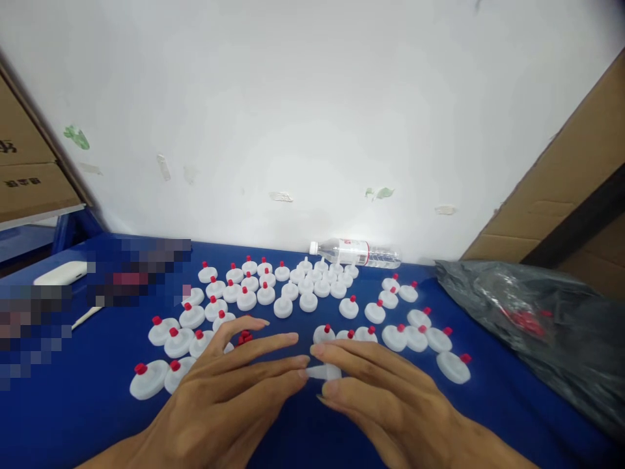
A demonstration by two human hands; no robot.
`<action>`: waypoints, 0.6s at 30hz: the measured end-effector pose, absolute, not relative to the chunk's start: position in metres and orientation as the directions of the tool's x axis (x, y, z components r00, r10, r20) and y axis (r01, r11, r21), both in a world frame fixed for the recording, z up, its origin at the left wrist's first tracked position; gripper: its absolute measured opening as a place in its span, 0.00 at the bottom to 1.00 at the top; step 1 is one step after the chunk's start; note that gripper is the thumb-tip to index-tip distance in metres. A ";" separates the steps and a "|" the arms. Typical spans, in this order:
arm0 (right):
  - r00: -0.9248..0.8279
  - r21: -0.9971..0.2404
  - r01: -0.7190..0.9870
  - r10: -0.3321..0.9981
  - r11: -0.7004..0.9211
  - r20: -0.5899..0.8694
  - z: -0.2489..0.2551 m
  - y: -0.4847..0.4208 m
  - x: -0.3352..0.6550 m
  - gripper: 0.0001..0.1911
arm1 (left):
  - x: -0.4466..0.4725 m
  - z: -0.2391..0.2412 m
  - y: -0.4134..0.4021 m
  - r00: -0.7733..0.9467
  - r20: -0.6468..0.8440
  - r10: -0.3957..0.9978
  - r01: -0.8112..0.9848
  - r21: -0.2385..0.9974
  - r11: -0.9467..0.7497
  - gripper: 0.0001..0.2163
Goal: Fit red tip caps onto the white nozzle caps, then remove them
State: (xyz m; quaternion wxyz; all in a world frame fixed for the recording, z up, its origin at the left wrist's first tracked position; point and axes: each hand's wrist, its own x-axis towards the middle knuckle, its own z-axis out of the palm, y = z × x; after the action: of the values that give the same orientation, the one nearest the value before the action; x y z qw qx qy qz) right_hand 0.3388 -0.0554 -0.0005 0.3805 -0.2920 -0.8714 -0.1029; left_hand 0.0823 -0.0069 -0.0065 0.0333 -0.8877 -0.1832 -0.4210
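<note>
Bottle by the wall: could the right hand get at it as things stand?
Probably yes. The bottle lies on its side beyond the caps; only these low caps sit between it and the right hand, so reaching over them looks free. That hand touches a white piece, though.

cardboard box (24, 176), left side: a couple of dark printed marks on the front, too blurry and cut off to read
water bottle (356, 253), lying by the wall: red and white label, print way too small to make out
readable text: none, honestly
</note>
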 end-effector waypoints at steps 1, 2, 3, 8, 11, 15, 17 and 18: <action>-0.536 -0.043 0.588 0.429 0.808 0.727 0.001 -0.056 0.338 0.09 | 0.082 -0.007 -0.007 0.572 0.764 0.298 0.351 0.101 -0.931 0.12; -0.534 -0.043 0.590 0.430 0.806 0.728 0.003 -0.056 0.338 0.09 | 0.081 -0.007 -0.006 0.570 0.767 0.295 0.348 0.100 -0.932 0.11; -0.535 -0.043 0.591 0.432 0.805 0.726 0.004 -0.056 0.338 0.08 | 0.080 -0.008 -0.005 0.576 0.763 0.292 0.351 0.091 -0.932 0.11; -0.556 -0.055 0.565 0.429 0.823 0.712 0.006 -0.056 0.338 0.10 | 0.078 -0.013 0.007 0.682 0.699 0.216 0.305 -0.004 -0.952 0.09; -0.564 -0.059 0.550 0.422 0.833 0.710 0.005 -0.056 0.337 0.10 | 0.081 -0.012 0.008 0.645 0.724 0.244 0.288 0.066 -0.955 0.07; -0.537 -0.191 0.543 0.513 0.818 0.670 0.010 -0.064 0.334 0.08 | 0.081 -0.006 0.002 0.704 0.676 0.216 0.252 0.046 -0.967 0.12; -0.502 -0.314 0.547 0.604 0.776 0.619 0.013 -0.070 0.335 0.14 | 0.077 -0.001 -0.001 0.754 0.638 0.157 0.200 0.004 -0.980 0.14; -0.497 -0.351 0.547 0.632 0.760 0.595 0.014 -0.073 0.336 0.18 | 0.075 0.001 -0.002 0.771 0.624 0.127 0.175 -0.016 -0.984 0.14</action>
State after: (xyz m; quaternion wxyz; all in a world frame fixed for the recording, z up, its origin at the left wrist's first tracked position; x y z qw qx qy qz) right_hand 0.3364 -0.0730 0.0142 0.3673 -0.3412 -0.8633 0.0579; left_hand 0.0755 -0.0016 0.0010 0.0365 -0.9402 -0.0802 -0.3290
